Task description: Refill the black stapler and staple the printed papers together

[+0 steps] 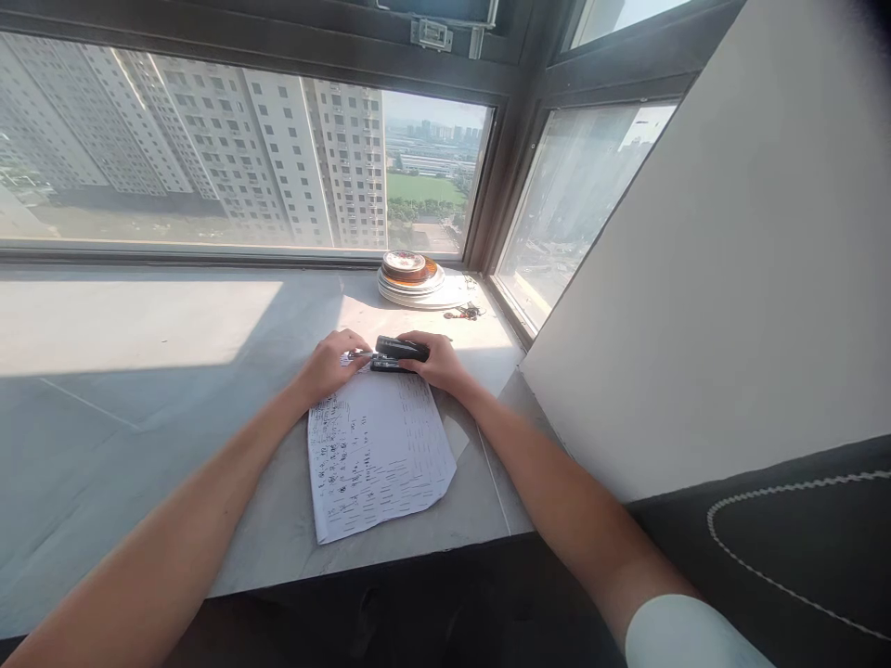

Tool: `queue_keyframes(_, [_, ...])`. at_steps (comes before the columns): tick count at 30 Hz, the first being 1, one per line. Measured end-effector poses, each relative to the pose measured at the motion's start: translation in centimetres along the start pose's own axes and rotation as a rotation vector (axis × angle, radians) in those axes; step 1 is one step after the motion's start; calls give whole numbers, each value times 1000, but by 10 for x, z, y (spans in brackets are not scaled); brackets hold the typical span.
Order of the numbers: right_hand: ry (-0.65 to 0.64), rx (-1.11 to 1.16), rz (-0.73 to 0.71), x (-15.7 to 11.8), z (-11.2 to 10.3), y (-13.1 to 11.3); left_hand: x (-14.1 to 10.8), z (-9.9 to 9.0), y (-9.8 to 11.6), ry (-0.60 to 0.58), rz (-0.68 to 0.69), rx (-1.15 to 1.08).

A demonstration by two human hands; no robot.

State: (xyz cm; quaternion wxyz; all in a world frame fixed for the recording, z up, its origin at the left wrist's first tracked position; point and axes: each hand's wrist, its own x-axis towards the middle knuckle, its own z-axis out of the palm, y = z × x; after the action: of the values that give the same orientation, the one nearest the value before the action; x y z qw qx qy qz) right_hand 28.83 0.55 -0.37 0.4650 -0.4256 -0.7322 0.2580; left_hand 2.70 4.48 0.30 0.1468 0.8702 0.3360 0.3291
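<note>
- here, the black stapler (402, 349) sits above the top edge of a sheet of paper (382, 464), its nose toward the left hand (329, 365).
- the right hand (442, 360) grips the stapler from its right end, fingers over the upper arm and thumb at the lower one; the two arms stand apart at the left.
- the left hand's thumb and fingertips pinch a small shiny piece (357, 353) at the stapler's nose; too little shows to tell what it is.
- the paper lies on the pale sill (153, 445), covered with handwriting and short dark lines, its lower right corner cut or folded at a slant.
- beyond the hands, a stack of plates (412, 291) rests in the window corner, with a small dark cluster (465, 313) just beside it.
- a white sleeve (686, 635) covers the upper right arm.
</note>
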Motion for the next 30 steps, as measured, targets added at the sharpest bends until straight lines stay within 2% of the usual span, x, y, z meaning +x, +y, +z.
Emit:
queue_keyframes(12, [3,72,-4,0,-2,2,1,-5,6,-2,-16,-11])
queue_keyframes(18, [21,146,8,0,-12,1,0,-7,7,35,4,-33])
queue_keyframes(24, [-4,260,26,-2,-28,2,-3,-8,6,45,-44,-120])
queue_keyframes(27, [-48,332,39,-3,-39,6,-4,-11,11,-9,-11,-237])
queue_keyframes(30, [-155,373,10,-4,-40,3,-5,-12,17,-67,25,-305])
